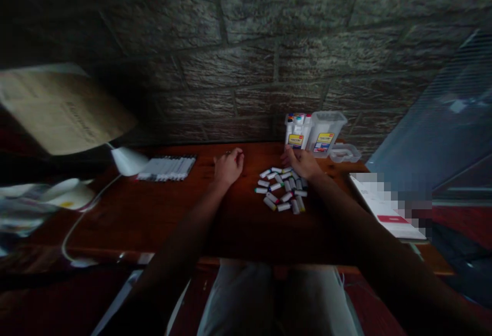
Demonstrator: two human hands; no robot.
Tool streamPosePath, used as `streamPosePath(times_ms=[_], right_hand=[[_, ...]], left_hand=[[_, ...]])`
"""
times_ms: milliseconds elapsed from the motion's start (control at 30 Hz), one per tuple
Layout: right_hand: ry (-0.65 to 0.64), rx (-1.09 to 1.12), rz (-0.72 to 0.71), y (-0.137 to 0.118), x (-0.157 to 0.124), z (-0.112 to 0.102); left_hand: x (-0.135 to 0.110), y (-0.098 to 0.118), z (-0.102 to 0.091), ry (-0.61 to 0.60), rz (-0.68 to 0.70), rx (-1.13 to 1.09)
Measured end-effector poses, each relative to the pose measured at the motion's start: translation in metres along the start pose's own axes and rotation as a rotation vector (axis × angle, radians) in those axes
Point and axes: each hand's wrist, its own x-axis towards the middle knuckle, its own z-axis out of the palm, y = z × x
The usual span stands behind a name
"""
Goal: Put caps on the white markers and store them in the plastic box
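Head view, left hand (229, 166) curled, right (303, 162) near caps (275, 187)

The place looks like a room in a home, though the dim light leaves some doubt: a rough block wall (249, 28) stands at twelve o'clock, a lamp with a printed shade (65, 110) towards nine, markers (299, 125) at two, a wooden desk (172, 213) at six.

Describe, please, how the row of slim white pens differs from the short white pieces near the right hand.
The row of pens lies neatly side by side, whereas the short pieces are scattered at various angles. The row of pens shows longer bodies; the short pieces are stubby. Both look mostly pale and lie on the wooden table.
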Motion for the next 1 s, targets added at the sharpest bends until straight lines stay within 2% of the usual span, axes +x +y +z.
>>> streamPosePath(times_ms=[100, 167, 233, 367, 567, 700, 867, 1000], right_hand=[[0.002, -0.003, -0.008, -0.004, -0.003, -0.001], [0.007, -0.003, 0.020, -0.005, -0.003, -0.002], [-0.010, -0.010, 0.041, -0.002, -0.003, -0.003], [-0.017, 0.028, 0.052, 0.008, 0.001, -0.002], [-0.034, 0.059, 0.070, 0.010, 0.001, -0.002], [-0.027, 0.047, 0.042, 0.005, -0.001, -0.002], [-0.028, 0.044, -0.019, -0.001, -0.002, -0.001], [-0.026, -0.011, -0.058, -0.006, -0.003, 0.001]], left_hand=[[-0.001, -0.009, -0.004, 0.019, -0.214, 0.165], [0.001, -0.019, -0.006, -0.085, -0.325, 0.212], [0.005, -0.030, -0.009, -0.164, -0.399, 0.221], [0.010, -0.045, -0.013, -0.159, -0.468, 0.233], [0.009, -0.043, -0.017, -0.123, -0.383, 0.269], [0.010, -0.034, -0.020, -0.256, -0.264, 0.181], [0.009, -0.019, -0.016, -0.261, -0.084, 0.078], [0.006, -0.012, -0.014, -0.249, -0.149, 0.124]])
